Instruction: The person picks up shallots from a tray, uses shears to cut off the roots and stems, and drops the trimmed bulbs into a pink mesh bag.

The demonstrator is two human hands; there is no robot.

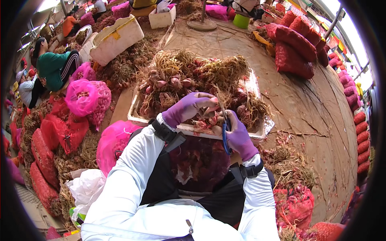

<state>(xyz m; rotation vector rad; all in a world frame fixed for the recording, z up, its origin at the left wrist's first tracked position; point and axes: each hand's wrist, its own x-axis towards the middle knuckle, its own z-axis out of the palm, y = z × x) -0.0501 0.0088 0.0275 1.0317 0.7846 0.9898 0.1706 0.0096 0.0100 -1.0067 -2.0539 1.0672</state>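
Observation:
My left hand, in a purple glove with bare fingertips, is closed in a pinch round shallots, whose dry stalks show at the fingertips. In my right hand, gloved the same way, is a pair of scissors with blue handles. Its blades point up and away, close beside my left fingertips. Both hands are over the near edge of a white foam box, heaped with shallots and their dried tops. Below, between my legs, a dark reddish mesh bag holds loose bulbs and skins.
Pink mesh bags and red sacks crowd the left. A person in green sits beyond them. Another white foam box stands tilted at far left. Dried tops lie at right; full red sacks stand far right on a brown tarp.

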